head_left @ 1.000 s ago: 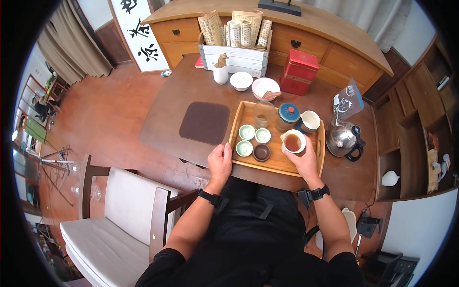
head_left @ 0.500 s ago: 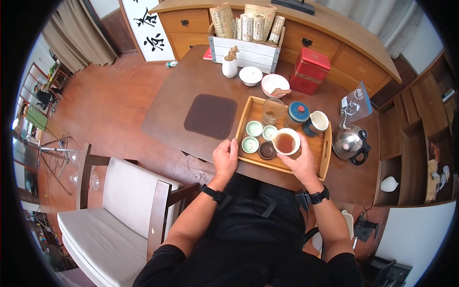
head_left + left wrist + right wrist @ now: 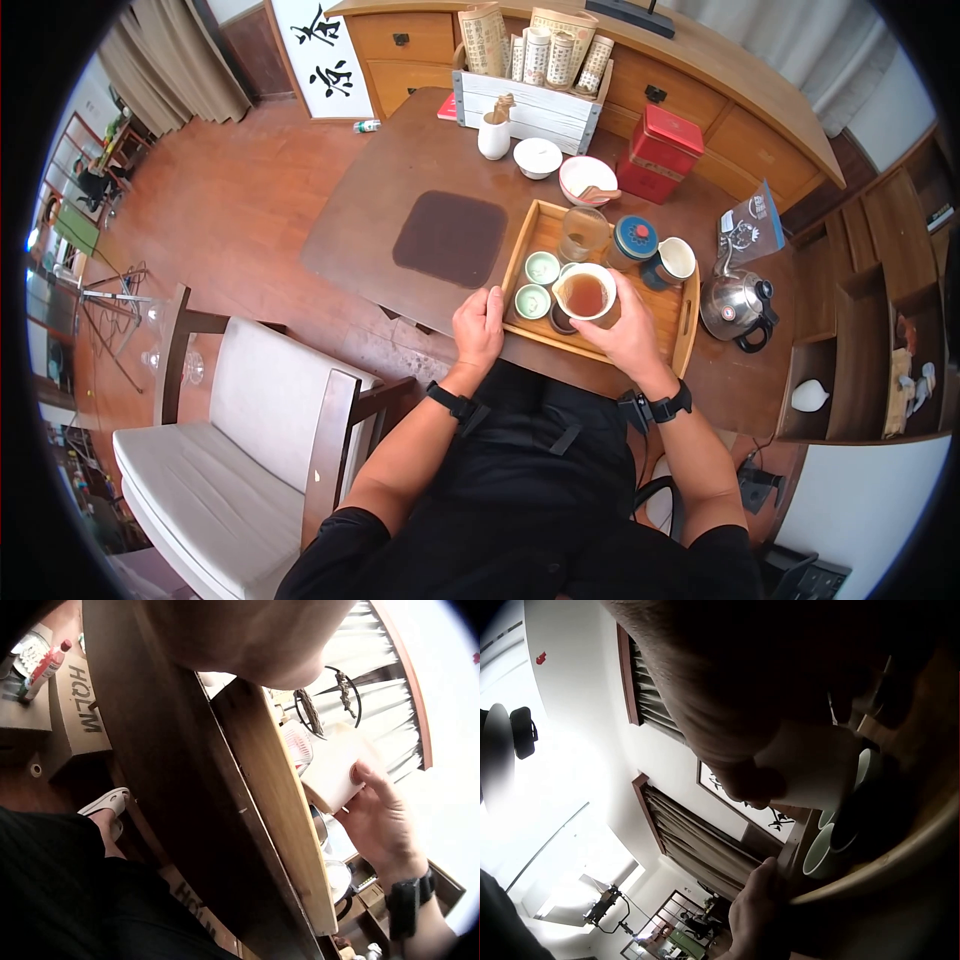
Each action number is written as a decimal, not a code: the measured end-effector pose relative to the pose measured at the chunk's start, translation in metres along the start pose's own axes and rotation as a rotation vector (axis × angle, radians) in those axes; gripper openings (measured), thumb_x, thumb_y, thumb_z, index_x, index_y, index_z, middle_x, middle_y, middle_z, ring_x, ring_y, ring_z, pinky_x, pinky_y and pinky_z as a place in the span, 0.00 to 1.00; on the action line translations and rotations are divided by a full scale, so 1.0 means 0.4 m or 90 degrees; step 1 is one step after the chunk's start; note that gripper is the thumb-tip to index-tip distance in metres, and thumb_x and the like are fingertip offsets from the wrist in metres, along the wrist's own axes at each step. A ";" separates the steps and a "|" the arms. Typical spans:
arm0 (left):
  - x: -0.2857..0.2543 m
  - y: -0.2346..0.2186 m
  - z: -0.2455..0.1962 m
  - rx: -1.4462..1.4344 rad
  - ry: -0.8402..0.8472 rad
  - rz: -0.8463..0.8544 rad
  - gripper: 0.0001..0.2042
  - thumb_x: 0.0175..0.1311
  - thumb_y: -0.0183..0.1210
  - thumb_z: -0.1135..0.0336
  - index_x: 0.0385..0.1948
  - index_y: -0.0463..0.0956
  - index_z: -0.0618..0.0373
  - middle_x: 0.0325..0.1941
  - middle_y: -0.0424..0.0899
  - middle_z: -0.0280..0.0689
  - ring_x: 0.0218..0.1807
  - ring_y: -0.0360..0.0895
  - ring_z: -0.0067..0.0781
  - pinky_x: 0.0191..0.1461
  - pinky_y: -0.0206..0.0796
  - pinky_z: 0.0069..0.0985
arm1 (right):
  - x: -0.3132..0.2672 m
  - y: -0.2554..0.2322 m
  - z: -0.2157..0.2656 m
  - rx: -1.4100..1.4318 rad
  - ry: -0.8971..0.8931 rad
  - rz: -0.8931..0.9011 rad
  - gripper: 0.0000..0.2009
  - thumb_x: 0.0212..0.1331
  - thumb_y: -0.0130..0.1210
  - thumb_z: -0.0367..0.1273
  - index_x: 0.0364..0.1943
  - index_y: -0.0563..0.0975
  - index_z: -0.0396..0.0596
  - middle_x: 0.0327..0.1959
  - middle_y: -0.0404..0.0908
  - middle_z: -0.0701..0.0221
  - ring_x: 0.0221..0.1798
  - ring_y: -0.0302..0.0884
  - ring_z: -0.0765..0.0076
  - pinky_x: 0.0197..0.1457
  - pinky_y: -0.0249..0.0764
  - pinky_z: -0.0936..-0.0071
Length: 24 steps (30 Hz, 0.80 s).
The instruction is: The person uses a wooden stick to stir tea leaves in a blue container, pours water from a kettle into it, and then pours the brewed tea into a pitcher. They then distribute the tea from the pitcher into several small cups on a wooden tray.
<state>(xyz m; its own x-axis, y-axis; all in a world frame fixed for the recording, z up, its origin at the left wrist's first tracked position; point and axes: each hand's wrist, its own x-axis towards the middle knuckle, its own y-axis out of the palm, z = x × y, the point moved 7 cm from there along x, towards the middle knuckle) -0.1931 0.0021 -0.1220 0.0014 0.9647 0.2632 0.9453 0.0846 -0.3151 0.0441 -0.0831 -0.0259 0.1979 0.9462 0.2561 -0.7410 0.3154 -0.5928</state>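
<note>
My right hand (image 3: 630, 330) grips a white pitcher (image 3: 571, 308) of reddish-brown tea, thumb and fingers round its right side. The pitcher is above the wooden tray (image 3: 524, 230), its spout toward the left. In the head view it overlaps a green cup and a dark cup (image 3: 560, 320). Two pale green cups (image 3: 543, 267) (image 3: 532, 301) stand left of it. My left hand (image 3: 479, 328) rests loosely curled beside the tray's left front corner, holding nothing visible. The left wrist view shows the pitcher (image 3: 337, 761) from the side, over the tray.
Farther back on the tray are a glass (image 3: 584, 235), a blue lidded jar (image 3: 635, 240) and another pitcher (image 3: 676, 260). A steel kettle (image 3: 735, 305) stands right of the tray. Behind are bowls (image 3: 538, 158), a red tin (image 3: 660, 155) and a white crate (image 3: 530, 110). A chair (image 3: 270, 410) stands at left.
My right hand has moved the pitcher left across the tray, from the right part to over the cups. The left hand stays by the tray corner while the head view shifts.
</note>
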 end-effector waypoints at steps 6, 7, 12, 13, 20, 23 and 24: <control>0.000 -0.004 -0.004 -0.009 0.004 0.007 0.20 0.83 0.53 0.60 0.25 0.70 0.62 0.25 0.72 0.50 0.28 0.70 0.57 0.36 0.64 0.45 | 0.015 0.009 0.021 -0.019 -0.023 0.017 0.42 0.49 0.80 0.36 0.69 0.72 0.36 0.59 0.83 0.50 0.63 0.81 0.43 0.67 0.76 0.54; -0.001 -0.005 -0.004 -0.014 0.010 0.008 0.20 0.82 0.52 0.60 0.26 0.70 0.62 0.25 0.72 0.50 0.29 0.70 0.58 0.36 0.64 0.46 | 0.018 0.012 0.025 -0.034 -0.029 0.021 0.41 0.49 0.80 0.36 0.69 0.73 0.36 0.58 0.83 0.50 0.63 0.81 0.43 0.67 0.76 0.54; -0.001 -0.004 -0.008 -0.022 0.017 0.014 0.19 0.82 0.51 0.61 0.26 0.70 0.62 0.26 0.73 0.50 0.30 0.71 0.59 0.37 0.64 0.47 | 0.024 0.014 0.028 -0.057 -0.030 0.035 0.41 0.48 0.79 0.36 0.68 0.73 0.35 0.58 0.83 0.49 0.62 0.82 0.41 0.66 0.77 0.53; 0.000 -0.003 -0.007 -0.017 0.021 0.015 0.19 0.82 0.51 0.61 0.26 0.70 0.62 0.26 0.73 0.51 0.31 0.72 0.60 0.38 0.64 0.48 | 0.025 0.015 0.028 -0.064 -0.032 0.038 0.41 0.48 0.79 0.36 0.68 0.73 0.35 0.58 0.83 0.49 0.62 0.82 0.41 0.66 0.77 0.53; 0.000 0.000 -0.002 -0.003 0.040 0.021 0.19 0.82 0.51 0.61 0.26 0.71 0.62 0.27 0.75 0.52 0.33 0.74 0.64 0.39 0.65 0.51 | 0.025 0.007 0.035 -0.078 -0.035 0.039 0.41 0.48 0.79 0.36 0.67 0.73 0.36 0.57 0.83 0.49 0.61 0.82 0.41 0.65 0.78 0.53; 0.000 0.002 0.002 -0.001 0.035 0.025 0.19 0.82 0.51 0.62 0.27 0.71 0.63 0.28 0.76 0.52 0.33 0.74 0.65 0.39 0.65 0.51 | 0.026 0.001 0.038 -0.087 -0.041 0.035 0.41 0.48 0.79 0.36 0.68 0.73 0.36 0.56 0.83 0.50 0.60 0.82 0.42 0.65 0.78 0.54; 0.000 0.001 0.000 -0.001 0.035 0.024 0.19 0.82 0.51 0.62 0.27 0.71 0.63 0.28 0.76 0.52 0.33 0.74 0.65 0.39 0.65 0.51 | 0.027 -0.001 0.040 -0.090 -0.041 0.039 0.41 0.48 0.79 0.36 0.68 0.73 0.36 0.56 0.83 0.50 0.60 0.82 0.42 0.65 0.78 0.54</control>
<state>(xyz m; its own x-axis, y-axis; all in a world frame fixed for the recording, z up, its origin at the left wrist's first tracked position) -0.1927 0.0023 -0.1223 0.0554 0.9522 0.3004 0.9448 0.0473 -0.3242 0.0364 -0.0742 -0.0107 0.1108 0.9588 0.2616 -0.6514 0.2688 -0.7095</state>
